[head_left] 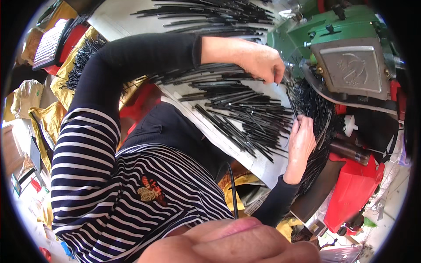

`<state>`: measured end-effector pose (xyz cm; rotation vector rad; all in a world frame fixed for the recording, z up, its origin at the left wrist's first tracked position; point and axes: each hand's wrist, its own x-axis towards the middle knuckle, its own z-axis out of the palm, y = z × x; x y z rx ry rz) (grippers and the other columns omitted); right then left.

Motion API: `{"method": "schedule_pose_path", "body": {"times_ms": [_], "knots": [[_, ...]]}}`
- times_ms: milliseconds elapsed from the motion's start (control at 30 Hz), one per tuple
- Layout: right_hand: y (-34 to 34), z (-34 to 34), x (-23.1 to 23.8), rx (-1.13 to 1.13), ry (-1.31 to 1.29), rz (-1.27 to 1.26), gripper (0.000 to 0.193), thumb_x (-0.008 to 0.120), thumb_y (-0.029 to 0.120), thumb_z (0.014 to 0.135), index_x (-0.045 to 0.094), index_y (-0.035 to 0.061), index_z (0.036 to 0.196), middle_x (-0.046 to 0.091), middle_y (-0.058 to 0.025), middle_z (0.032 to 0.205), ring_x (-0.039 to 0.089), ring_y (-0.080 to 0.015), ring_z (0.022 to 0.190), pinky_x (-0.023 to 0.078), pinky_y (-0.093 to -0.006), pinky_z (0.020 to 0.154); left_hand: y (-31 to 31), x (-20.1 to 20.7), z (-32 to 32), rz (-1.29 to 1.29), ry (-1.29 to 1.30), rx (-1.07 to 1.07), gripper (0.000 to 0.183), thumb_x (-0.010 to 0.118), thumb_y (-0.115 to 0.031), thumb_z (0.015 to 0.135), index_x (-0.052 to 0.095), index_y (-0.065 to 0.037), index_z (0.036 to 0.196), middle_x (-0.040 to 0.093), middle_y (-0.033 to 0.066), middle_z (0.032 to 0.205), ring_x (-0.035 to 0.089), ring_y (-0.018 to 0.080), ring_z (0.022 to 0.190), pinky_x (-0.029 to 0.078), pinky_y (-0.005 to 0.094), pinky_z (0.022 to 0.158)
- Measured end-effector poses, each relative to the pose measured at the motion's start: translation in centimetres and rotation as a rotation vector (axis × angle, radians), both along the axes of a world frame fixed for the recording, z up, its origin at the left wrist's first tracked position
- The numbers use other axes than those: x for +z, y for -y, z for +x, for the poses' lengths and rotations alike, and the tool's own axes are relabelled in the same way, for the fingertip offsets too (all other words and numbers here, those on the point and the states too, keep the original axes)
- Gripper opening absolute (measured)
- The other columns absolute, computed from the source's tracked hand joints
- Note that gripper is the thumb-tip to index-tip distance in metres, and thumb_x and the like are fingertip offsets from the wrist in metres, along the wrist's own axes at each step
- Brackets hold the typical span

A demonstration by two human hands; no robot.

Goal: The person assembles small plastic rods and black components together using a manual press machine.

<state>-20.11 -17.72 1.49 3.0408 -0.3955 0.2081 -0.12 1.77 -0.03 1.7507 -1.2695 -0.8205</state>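
From the left, my left hand (262,62) reaches over the table with its fingers bent in a pinch beside the green machine (322,35); what lies between its fingertips is too small to make out. My right hand (301,139) is closer to me, with thumb and fingers pinched on the lower end of a thin black rod (290,100). This rod slants up toward my left fingertips; whether they touch it I cannot tell. Piles of similar black rods (247,111) lie beneath and beside my hands on the pale tabletop (269,163).
More black rods (215,15) spread over the far tabletop. A dense bundle of thin black strands (313,105) hangs below the machine, right of my hands. A red sheet-like item (353,188) and a dark cylinder (349,151) are at the right. Yellow sacks (48,120) stand at the left.
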Motion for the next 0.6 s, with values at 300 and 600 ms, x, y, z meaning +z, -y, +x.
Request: {"method": "schedule_pose_path", "body": {"times_ms": [300,600], "knots": [[0.1,-0.2,-0.2,-0.047,-0.009,-0.055,0.011,0.048,0.016,0.090,0.052,0.0056,0.093,0.055,-0.0136,0.091,0.058,-0.0357,0.079,0.045,-0.0460,0.065,-0.1,0.6,0.3,-0.109,-0.202,-0.102,0.024,0.051,-0.015,0.082,0.064,-0.004,0.100,0.060,0.0022,0.071,0.050,0.0087,0.051,0.042,0.0229,0.045],[-0.1,0.0,0.0,-0.048,-0.037,-0.113,0.011,0.050,0.015,0.088,0.053,0.0043,0.087,0.055,-0.0143,0.089,0.059,-0.0362,0.076,0.045,-0.0465,0.064,-0.3,1.4,-0.7,-0.159,-0.025,-0.102,0.024,0.061,-0.013,0.075,0.066,-0.003,0.097,0.065,0.0058,0.076,0.060,0.0141,0.060,0.048,0.0278,0.053]]}}
